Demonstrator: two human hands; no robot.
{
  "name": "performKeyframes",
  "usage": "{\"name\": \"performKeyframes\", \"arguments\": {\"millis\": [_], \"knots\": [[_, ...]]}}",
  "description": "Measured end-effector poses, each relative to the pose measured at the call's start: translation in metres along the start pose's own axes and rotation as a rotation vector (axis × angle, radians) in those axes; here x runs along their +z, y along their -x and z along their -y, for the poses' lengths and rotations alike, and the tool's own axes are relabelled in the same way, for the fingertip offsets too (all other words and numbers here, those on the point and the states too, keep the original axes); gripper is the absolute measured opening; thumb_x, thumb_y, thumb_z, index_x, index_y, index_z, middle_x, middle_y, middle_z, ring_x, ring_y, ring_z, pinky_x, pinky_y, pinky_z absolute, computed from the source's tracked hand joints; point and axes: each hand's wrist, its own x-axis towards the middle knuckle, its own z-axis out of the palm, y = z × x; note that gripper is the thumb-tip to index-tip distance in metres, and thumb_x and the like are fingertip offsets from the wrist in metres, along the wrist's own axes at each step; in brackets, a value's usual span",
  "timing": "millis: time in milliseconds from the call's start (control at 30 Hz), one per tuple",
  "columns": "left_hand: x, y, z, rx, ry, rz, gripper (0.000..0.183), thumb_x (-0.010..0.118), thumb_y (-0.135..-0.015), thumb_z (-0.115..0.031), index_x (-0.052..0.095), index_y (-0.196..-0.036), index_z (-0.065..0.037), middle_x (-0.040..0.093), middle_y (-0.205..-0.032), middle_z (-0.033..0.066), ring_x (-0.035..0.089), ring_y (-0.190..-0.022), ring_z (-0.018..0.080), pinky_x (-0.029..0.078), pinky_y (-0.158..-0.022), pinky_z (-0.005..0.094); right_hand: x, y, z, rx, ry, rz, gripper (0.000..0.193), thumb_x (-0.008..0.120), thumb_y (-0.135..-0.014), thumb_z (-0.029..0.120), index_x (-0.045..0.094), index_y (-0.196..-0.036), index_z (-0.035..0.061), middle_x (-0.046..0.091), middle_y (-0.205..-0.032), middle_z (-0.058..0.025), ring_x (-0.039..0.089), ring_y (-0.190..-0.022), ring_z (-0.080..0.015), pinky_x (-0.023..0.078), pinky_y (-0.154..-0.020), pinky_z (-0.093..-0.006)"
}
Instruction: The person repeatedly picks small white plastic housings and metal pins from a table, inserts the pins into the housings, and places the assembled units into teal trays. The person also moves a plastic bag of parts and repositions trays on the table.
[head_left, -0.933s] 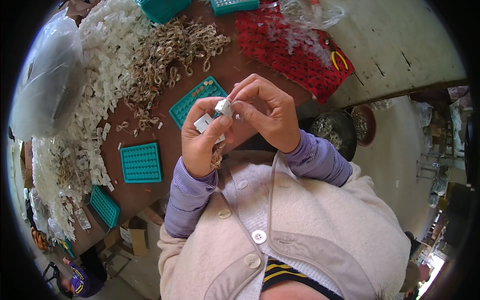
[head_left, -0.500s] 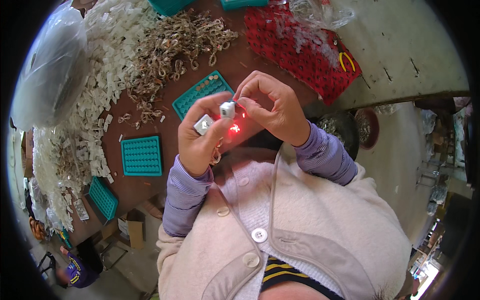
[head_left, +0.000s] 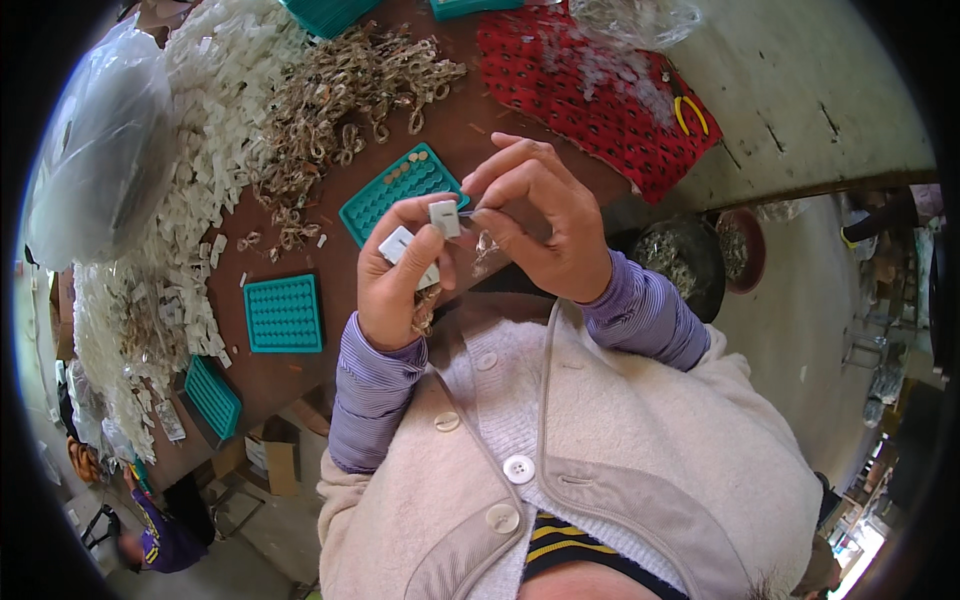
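Note:
My left hand (head_left: 385, 295) is closed around two small white plastic boxes, just above the brown table. The upper box (head_left: 443, 217) stands at the fingertips, and a dark slot shows on its face. Lower down, the second box (head_left: 397, 243) lies under the thumb. Clear-coated wire (head_left: 425, 308) hangs below this hand. My right hand (head_left: 555, 225) pinches a thin wire-like strand (head_left: 468, 212) at the upper box's right side, its other fingers curled above. A loose clear wire loop (head_left: 485, 245) dangles beneath the right fingertips.
A teal tray (head_left: 375, 205) with several small round discs lies behind my left hand. Another teal tray (head_left: 284, 313) rests farther left. Piles of wire bundles (head_left: 350, 80) and white plastic pieces (head_left: 225, 80) cover the far left. Yellow-handled pliers (head_left: 690, 115) lie on red cloth (head_left: 560, 90).
The red light glowing beside the boxes has gone out. Both boxes have turned in my left hand, showing slotted faces. My right fingers have spread a little above the pinch.

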Motion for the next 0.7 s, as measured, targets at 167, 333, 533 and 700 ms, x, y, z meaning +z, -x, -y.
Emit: {"name": "performKeyframes", "arguments": {"millis": [167,333,533,700], "knots": [[-0.012,0.007,-0.003,0.042,-0.124,0.018,0.023,0.069,-0.104,-0.014,0.069,-0.12,0.003,0.076,-0.106,0.0077,0.07,-0.094,0.009,0.055,-0.084,0.0239,0.007,-0.006,0.008,-0.121,0.1,0.133,0.012,0.075,-0.084,0.003,0.064,-0.089,0.0068,0.068,-0.095,-0.0055,0.068,-0.093,-0.0267,0.046,-0.113,-0.0532],[-0.026,0.016,-0.002,0.025,-0.135,-0.012,0.017,0.074,-0.098,-0.005,0.07,-0.113,0.001,0.075,-0.096,0.0074,0.068,-0.079,0.0083,0.054,-0.07,0.022,0.02,-0.013,0.01,-0.12,0.083,0.236,0.012,0.075,-0.083,0.002,0.064,-0.082,0.0067,0.065,-0.089,-0.0053,0.067,-0.089,-0.0273,0.051,-0.101,-0.0484],[-0.064,0.048,-0.01,0.175,0.241,-0.123,0.018,0.059,-0.108,-0.02,0.062,-0.109,-0.002,0.071,-0.097,0.0109,0.064,-0.074,0.0086,0.052,-0.065,0.0216,0.067,-0.054,0.001,0.069,0.003,0.526,0.014,0.081,-0.088,0.015,0.069,-0.085,0.0069,0.066,-0.089,-0.0062,0.068,-0.091,-0.0257,0.052,-0.092,-0.0433],[-0.097,0.074,-0.031,0.22,0.538,-0.179,0.047,0.039,-0.112,-0.045,0.059,-0.111,-0.002,0.067,-0.107,0.0182,0.061,-0.076,0.0151,0.048,-0.049,0.0232,0.168,-0.081,-0.031,-0.089,0.428,0.681,0.022,0.078,-0.089,0.032,0.077,-0.089,0.0093,0.07,-0.097,-0.0091,0.068,-0.098,-0.0308,0.049,-0.089,-0.043]]}}
